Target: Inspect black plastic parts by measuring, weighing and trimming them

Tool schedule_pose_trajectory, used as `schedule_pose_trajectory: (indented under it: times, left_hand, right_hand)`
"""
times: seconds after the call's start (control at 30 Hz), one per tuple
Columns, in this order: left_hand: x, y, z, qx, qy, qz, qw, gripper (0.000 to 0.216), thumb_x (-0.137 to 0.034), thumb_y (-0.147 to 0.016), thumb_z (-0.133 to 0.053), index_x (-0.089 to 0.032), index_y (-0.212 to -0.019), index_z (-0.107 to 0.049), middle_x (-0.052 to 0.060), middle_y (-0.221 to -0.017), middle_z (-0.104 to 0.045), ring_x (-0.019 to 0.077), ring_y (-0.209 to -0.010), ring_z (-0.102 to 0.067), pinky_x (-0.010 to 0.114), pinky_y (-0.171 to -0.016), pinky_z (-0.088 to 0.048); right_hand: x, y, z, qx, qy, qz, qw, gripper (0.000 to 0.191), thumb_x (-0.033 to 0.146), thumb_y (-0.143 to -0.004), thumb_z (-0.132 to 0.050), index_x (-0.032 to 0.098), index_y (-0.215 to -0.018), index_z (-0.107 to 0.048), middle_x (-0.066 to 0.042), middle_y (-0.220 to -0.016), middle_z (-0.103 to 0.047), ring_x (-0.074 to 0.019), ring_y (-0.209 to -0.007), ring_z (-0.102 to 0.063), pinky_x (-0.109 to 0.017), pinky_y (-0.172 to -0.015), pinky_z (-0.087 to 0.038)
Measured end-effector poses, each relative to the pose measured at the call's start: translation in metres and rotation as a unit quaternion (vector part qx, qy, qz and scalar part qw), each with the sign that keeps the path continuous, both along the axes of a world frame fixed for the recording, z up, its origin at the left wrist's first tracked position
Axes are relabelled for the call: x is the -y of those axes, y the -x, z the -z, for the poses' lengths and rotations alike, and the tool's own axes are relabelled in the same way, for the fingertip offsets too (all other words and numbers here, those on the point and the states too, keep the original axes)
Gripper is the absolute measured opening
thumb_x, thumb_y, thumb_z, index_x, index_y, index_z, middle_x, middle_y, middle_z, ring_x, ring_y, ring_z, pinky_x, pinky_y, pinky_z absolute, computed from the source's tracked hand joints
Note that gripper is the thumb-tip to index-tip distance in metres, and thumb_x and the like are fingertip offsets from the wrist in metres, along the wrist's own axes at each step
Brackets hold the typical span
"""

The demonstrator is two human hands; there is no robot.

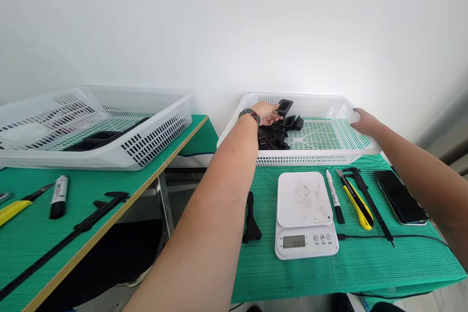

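A white scale point(305, 214) sits in front; the left hand point(268, 113) and the right hand point(364, 123) are at a white basket point(310, 153) in back.
The scale is near the front edge of the green tabletop point(300, 278), and its screen shows zeros. A small black thing point(251, 226) lies to its left, near the tabletop's left edge. To its right lie a marker point(335, 197), a yellow knife point(354, 199) and a black measuring tool point(371, 201). A phone point(400, 198) lies near the tabletop's right edge. Past them, the basket sits along the back edge. The right hand touches the basket's right rim; I cannot tell if its fingers close on it. The left hand holds a black part point(284, 107), tilted, by a pile of black parts point(272, 134) at the basket's left end.
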State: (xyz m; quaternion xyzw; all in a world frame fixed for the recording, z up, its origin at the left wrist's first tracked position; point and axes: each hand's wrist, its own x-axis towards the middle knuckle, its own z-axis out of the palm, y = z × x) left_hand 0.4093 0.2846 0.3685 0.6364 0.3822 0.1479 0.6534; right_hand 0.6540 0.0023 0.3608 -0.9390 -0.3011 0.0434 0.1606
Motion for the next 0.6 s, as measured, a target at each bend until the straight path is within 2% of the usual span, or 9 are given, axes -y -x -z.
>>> schedule_pose_trajectory:
  times: [0.17,0.27,0.33,0.4,0.5,0.57,0.6]
  left_hand:
    - [0.009,-0.004,-0.002,0.052,-0.011,-0.013,0.999,0.015,-0.020,-0.086,-0.076,-0.014,-0.088,-0.062,0.013,-0.069,-0.074,0.0132,-0.050,-0.057,0.024,-0.048,-0.038]
    - [0.024,-0.007,-0.016,0.116,-0.041,-0.031,0.992,0.015,-0.014,-0.082,-0.074,-0.014,-0.090,-0.061,0.007,-0.070,-0.073,0.0080,-0.046,-0.052,0.021,-0.047,-0.034]
    - [0.038,-0.004,-0.031,0.159,-0.060,-0.040,0.985,0.024,-0.014,-0.078,-0.073,-0.016,-0.098,-0.059,0.003,-0.071,-0.072,0.0064,-0.044,-0.049,0.020,-0.046,-0.034]
    - [0.055,0.008,-0.048,0.192,-0.071,-0.026,0.978,0.035,-0.015,-0.074,-0.073,-0.020,-0.104,-0.056,0.000,-0.074,-0.071,0.0066,-0.045,-0.050,0.020,-0.047,-0.036]
    - [0.089,0.041,-0.071,0.220,-0.080,0.018,0.972,0.041,-0.015,-0.067,-0.072,-0.021,-0.104,-0.057,0.000,-0.080,-0.073,0.0087,-0.049,-0.054,0.022,-0.049,-0.041]
    - [0.118,0.069,-0.086,0.223,-0.088,0.052,0.970,0.039,-0.014,-0.063,-0.073,-0.020,-0.099,-0.061,0.003,-0.081,-0.074,0.0104,-0.051,-0.056,0.023,-0.048,-0.042]
    - [0.133,0.083,-0.093,0.223,-0.100,0.073,0.967,0.037,-0.014,-0.061,-0.075,-0.019,-0.096,-0.063,0.004,-0.081,-0.074,0.0115,-0.054,-0.058,0.023,-0.048,-0.042]
  right_hand:
    - [-0.003,-0.001,0.002,0.014,0.012,-0.008,1.000,0.088,0.031,-0.086,-0.067,0.021,-0.164,-0.028,-0.020,-0.135,-0.066,-0.0352,-0.110,-0.069,-0.048,-0.090,-0.059]
    - [-0.002,0.004,0.002,0.021,0.011,-0.017,1.000,0.088,0.035,-0.084,-0.071,0.021,-0.162,-0.031,-0.020,-0.133,-0.066,-0.0365,-0.116,-0.067,-0.050,-0.095,-0.056]
    - [0.000,0.011,0.000,0.020,-0.001,-0.022,1.000,0.085,0.039,-0.084,-0.072,0.022,-0.159,-0.037,-0.018,-0.127,-0.069,-0.0352,-0.111,-0.069,-0.049,-0.091,-0.058]
    - [0.002,0.022,-0.004,0.033,-0.021,-0.011,0.999,0.073,0.041,-0.087,-0.069,0.018,-0.152,-0.045,-0.022,-0.130,-0.065,-0.0366,-0.111,-0.067,-0.050,-0.088,-0.057]
    - [0.005,0.044,-0.017,0.093,-0.070,0.009,0.993,0.051,0.035,-0.096,-0.058,0.011,-0.140,-0.054,-0.030,-0.152,-0.042,-0.0433,-0.135,-0.050,-0.059,-0.102,-0.048]
    - [0.005,0.064,-0.031,0.132,-0.096,-0.010,0.987,0.044,0.031,-0.099,-0.051,0.012,-0.138,-0.055,-0.026,-0.161,-0.031,-0.0415,-0.145,-0.037,-0.059,-0.112,-0.038]
    - [0.005,0.077,-0.039,0.146,-0.110,-0.035,0.983,0.043,0.030,-0.100,-0.049,0.014,-0.139,-0.055,-0.023,-0.161,-0.032,-0.0387,-0.146,-0.036,-0.056,-0.115,-0.035]
